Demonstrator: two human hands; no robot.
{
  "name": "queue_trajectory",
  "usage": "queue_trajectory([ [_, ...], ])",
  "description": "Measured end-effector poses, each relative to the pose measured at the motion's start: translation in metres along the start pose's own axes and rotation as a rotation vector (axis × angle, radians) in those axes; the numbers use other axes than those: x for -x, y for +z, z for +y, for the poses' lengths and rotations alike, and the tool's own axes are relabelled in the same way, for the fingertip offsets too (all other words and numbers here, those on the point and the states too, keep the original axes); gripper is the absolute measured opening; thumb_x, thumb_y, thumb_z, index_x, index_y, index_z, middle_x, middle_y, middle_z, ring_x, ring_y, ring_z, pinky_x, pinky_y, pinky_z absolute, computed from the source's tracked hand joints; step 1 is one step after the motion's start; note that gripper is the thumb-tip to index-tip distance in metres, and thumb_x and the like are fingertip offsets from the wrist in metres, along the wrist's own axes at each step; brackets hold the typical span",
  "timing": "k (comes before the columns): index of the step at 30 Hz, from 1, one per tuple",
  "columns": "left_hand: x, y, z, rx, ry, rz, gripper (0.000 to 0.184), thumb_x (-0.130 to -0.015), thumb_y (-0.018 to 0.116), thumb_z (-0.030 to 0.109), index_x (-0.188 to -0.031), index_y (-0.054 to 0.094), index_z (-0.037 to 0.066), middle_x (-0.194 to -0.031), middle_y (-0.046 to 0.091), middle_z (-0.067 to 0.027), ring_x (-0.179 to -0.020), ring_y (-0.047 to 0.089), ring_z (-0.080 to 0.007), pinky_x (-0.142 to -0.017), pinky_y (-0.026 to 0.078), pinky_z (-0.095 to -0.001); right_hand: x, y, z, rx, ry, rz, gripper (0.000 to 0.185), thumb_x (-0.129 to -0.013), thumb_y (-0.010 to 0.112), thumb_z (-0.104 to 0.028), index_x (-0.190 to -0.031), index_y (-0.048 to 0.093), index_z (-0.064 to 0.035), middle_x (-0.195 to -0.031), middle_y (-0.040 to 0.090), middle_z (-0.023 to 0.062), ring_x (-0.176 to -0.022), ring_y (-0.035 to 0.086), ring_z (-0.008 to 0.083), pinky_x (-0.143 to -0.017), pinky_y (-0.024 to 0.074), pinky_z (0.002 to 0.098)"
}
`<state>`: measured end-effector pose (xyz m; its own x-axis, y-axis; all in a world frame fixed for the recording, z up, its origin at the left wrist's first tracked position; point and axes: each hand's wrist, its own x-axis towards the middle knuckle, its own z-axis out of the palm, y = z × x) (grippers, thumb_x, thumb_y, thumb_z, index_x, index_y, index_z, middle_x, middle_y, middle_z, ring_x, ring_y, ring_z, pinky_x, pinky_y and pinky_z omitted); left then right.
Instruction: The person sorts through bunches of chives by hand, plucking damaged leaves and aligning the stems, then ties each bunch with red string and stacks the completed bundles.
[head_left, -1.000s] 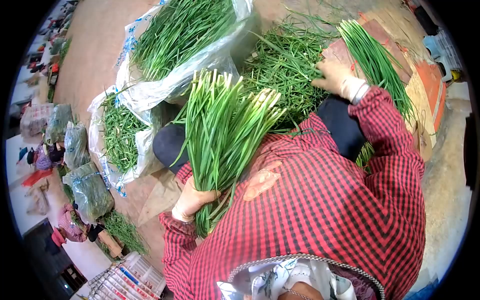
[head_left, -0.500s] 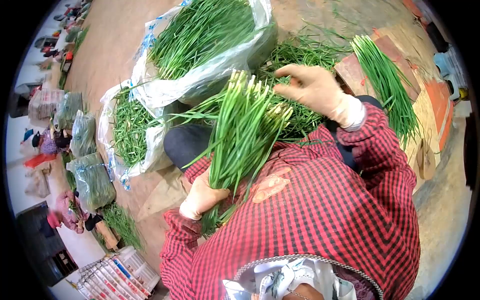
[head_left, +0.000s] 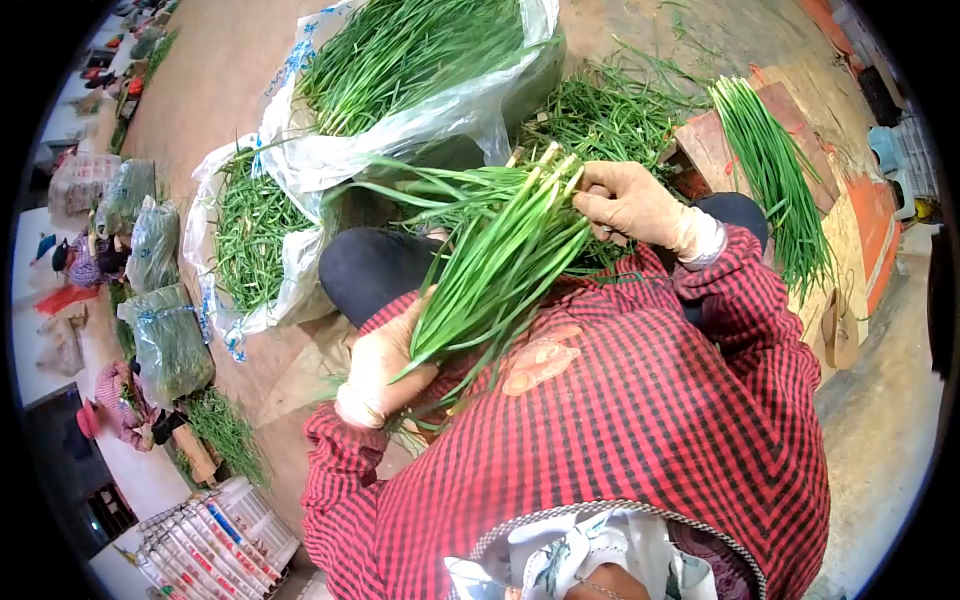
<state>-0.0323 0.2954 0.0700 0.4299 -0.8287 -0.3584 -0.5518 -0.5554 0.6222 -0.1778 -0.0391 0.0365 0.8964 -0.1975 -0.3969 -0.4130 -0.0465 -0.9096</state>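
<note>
A loose bunch of garlic chives point(head_left: 505, 260) lies slantwise across my lap, pale cut ends up and to the right. My left hand point(head_left: 385, 358), in a thin pale glove, is wrapped round its leafy lower end. At the stem ends, my gloved right hand point(head_left: 640, 205) has its fingers curled in and pinched against the stalks; the fingertips are partly hidden. Some long leaves stick out from the bunch to the left. Just beyond my knees stands a big clear plastic bag point(head_left: 480, 110) full of chives point(head_left: 400, 60).
A smaller plastic bag point(head_left: 205, 200) of green scraps point(head_left: 255, 235) stands left of my knee. Loose leaves point(head_left: 620, 125) lie on the floor ahead. To the right, a neat chive bundle point(head_left: 765, 170) rests on a board point(head_left: 800, 135). Filled bags point(head_left: 170, 345), stacked crates point(head_left: 215, 535) and other people are leftward.
My right hand has come down and left onto the stem ends, its fingers curling in. The bunch has tilted rightward and looks thinner. My left hand has shifted slightly up and left.
</note>
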Motion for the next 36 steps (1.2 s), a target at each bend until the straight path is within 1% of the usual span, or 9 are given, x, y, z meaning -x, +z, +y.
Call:
queue_trajectory([
  [3, 0.0, -0.005, -0.005, -0.346, 0.048, 0.083, 0.077, -0.068, 0.07, 0.019, -0.142, 0.047, 0.021, -0.095, 0.068, -0.0146, -0.081, 0.067, -0.0331, -0.072, 0.053, -0.0412, -0.009, -0.03, 0.045, 0.429, -0.276, 0.331, 0.014, -0.091, 0.058, -0.018, -0.092, 0.059, -0.005, -0.064, 0.063, 0.0047, -0.053, 0.06, 0.013, -0.05, 0.0504, 0.0275],
  [6, 0.003, -0.01, 0.0, -0.459, 0.045, 0.084, 0.082, -0.064, 0.071, 0.018, -0.142, 0.046, 0.023, -0.088, 0.067, -0.0146, -0.073, 0.067, -0.0319, -0.065, 0.053, -0.0415, -0.009, -0.075, 0.043, 0.319, 0.143, 0.395, 0.026, -0.09, 0.061, -0.031, -0.101, 0.062, -0.0078, -0.077, 0.069, 0.0106, -0.068, 0.067, 0.0222, -0.066, 0.0556, 0.0348],
  [11, -0.003, -0.007, 0.01, -0.517, 0.063, 0.071, 0.085, -0.062, 0.07, 0.016, -0.143, 0.046, 0.024, -0.08, 0.064, -0.0135, -0.067, 0.065, -0.0312, -0.06, 0.052, -0.0413, -0.011, -0.044, -0.006, 0.901, -0.279, 0.246, 0.103, -0.077, 0.066, -0.063, -0.14, 0.035, 0.0113, -0.138, 0.046, 0.0309, -0.131, 0.044, 0.0394, -0.111, 0.0345, 0.0386],
  [15, -0.01, -0.004, 0.022, -0.609, 0.128, 0.073, 0.086, -0.062, 0.069, 0.014, -0.143, 0.045, 0.026, -0.079, 0.062, -0.0128, -0.064, 0.064, -0.0296, -0.057, 0.052, -0.0402, -0.048, 0.031, -0.027, 0.928, -0.359, -0.114, 0.106, -0.071, 0.065, -0.07, -0.138, 0.037, 0.0075, -0.109, 0.061, 0.0336, -0.107, 0.059, 0.0451, -0.096, 0.0455, 0.0445],
  [17, -0.008, -0.005, 0.025, -0.607, 0.111, 0.056, 0.086, -0.062, 0.069, 0.013, -0.143, 0.045, 0.026, -0.08, 0.062, -0.0127, -0.064, 0.064, -0.0288, -0.056, 0.052, -0.0394, -0.06, 0.051, -0.019, 0.541, -0.387, -0.258, 0.062, -0.083, 0.064, -0.051, -0.125, 0.055, -0.005, -0.107, 0.066, 0.0234, -0.104, 0.063, 0.038, -0.091, 0.0476, 0.0438],
  [20, -0.001, -0.006, 0.022, -0.579, 0.118, 0.052, 0.085, -0.062, 0.069, 0.012, -0.142, 0.045, 0.026, -0.079, 0.061, -0.0115, -0.063, 0.064, -0.029, -0.056, 0.051, -0.0394, -0.068, 0.062, -0.005, 0.216, -0.37, -0.15, 0.03, -0.092, 0.057, -0.028, -0.106, 0.062, -0.0031, -0.095, 0.067, 0.0179, -0.094, 0.064, 0.0322, -0.084, 0.0481, 0.0407],
  [22, 0.001, -0.007, 0.024, -0.573, 0.001, -0.022, 0.085, -0.062, 0.07, 0.007, -0.142, 0.046, 0.025, -0.113, 0.065, -0.0119, -0.094, 0.066, -0.0319, -0.074, 0.054, -0.04, -0.066, 0.064, -0.001, -0.041, -0.344, -0.002, 0.026, -0.096, 0.057, -0.027, -0.107, 0.061, -0.003, -0.088, 0.066, 0.0113, -0.073, 0.063, 0.0184, -0.068, 0.0502, 0.032],
  [27, -0.004, -0.004, 0.016, -0.543, 0.036, 0.053, 0.09, -0.06, 0.069, 0.003, -0.143, 0.045, 0.026, -0.107, 0.065, -0.0094, -0.091, 0.065, -0.0307, -0.074, 0.053, -0.0392, -0.05, 0.016, -0.022, -0.77, -0.158, 0.145, 0.026, -0.1, 0.054, -0.03, -0.104, 0.061, -0.0048, -0.062, 0.049, -0.0023, -0.043, 0.038, 0.0052, -0.038, 0.0314, 0.0218],
  [36, 0.0, -0.015, -0.017, -0.743, 0.082, 0.347, 0.101, -0.053, 0.069, -0.005, -0.145, 0.042, 0.028, -0.111, 0.062, -0.0097, -0.091, 0.063, -0.0317, -0.072, 0.052, -0.0406, -0.005, -0.083, 0.005, -0.531, -0.238, 0.539, 0.027, -0.097, 0.058, -0.028, -0.109, 0.064, -0.0049, -0.065, 0.055, -0.0026, -0.046, 0.046, 0.0051, -0.042, 0.0319, 0.0193],
])
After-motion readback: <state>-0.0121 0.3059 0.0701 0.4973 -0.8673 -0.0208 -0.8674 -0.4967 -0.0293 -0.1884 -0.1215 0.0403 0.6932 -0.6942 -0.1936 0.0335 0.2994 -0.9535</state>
